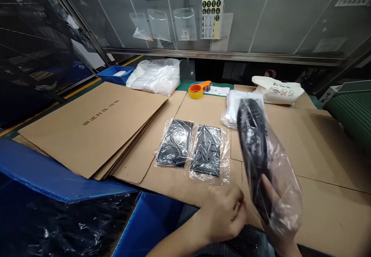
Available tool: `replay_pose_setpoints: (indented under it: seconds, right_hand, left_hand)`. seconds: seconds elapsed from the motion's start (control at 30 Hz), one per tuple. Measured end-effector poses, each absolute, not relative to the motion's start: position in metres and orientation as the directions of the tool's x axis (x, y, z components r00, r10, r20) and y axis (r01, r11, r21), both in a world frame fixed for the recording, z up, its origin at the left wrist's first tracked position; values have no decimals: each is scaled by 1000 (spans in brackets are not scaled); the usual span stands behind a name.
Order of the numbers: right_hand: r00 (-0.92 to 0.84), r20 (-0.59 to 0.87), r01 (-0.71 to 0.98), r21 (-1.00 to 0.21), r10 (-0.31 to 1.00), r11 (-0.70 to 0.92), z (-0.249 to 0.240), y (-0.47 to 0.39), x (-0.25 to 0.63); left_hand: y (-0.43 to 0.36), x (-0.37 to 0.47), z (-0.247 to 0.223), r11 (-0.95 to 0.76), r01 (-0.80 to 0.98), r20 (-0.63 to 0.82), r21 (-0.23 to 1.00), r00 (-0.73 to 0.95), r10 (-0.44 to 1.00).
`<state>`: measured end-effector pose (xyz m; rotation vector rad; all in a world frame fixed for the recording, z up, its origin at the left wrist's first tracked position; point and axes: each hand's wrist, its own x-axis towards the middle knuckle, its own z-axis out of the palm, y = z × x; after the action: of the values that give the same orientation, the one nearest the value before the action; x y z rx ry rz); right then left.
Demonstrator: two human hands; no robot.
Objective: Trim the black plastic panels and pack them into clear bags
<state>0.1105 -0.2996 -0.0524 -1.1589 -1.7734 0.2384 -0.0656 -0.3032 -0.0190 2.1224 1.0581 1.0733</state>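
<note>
My right hand (281,214) grips a black plastic part (255,141) inside a clear plastic bag (285,172), raised and tilted above the cardboard. The thumb presses on the part's lower half, and the bag hangs loose around the fingers. Close by on the left, my left hand (223,212) is closed with curled fingers, slightly blurred; whether anything is in it is hidden. Beyond the hands, two flat black panels lie side by side on the cardboard, a left bagged panel (175,143) and a right bagged panel (206,150), each in clear film.
Stacked cardboard sheets (95,129) lie at left, above a blue bin (153,218) with black bagged contents. Farther back are a blue tray (111,75), a pile of clear bags (156,75), a tape dispenser (197,90), white plastic bags (232,110) and a white cloth pouch (278,91).
</note>
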Motion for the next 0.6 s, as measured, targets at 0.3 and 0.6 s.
replay_pose_setpoints:
  seconds: [0.3, 0.6]
  right_hand:
    - [-459, 692, 713, -87, 557, 696, -16, -282, 95]
    - [-364, 709, 751, -159, 603, 641, -22, -278, 99]
  left_hand:
    - [-306, -87, -6, -95, -17, 96, 995, 271, 958]
    - [-307, -82, -16, 142, -133, -69, 981, 447, 892]
